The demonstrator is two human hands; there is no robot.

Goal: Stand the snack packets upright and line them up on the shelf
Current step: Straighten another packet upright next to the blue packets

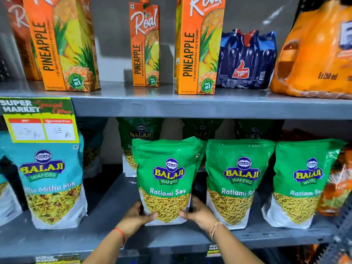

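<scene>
Head view: both hands clasp the base of a green Sev packet [167, 180], which stands upright on the grey shelf [114, 199]. The left hand [138, 216] grips its lower left corner, the right hand [198, 213] its lower right. Two more Sev packets [236, 180] stand just beside it on the right; a blue Mix packet [51, 180] stands apart on the left.

Bare shelf [112, 204] lies open left of the held sev packet [167, 180], as far as the teal mix packet [51, 183]; a hand could pass there to the back row. Right of the held packet, two more sev packets [236, 183] stand almost touching, with no gap between. The upper shelf edge [190, 109] hangs close above the packet tops
</scene>
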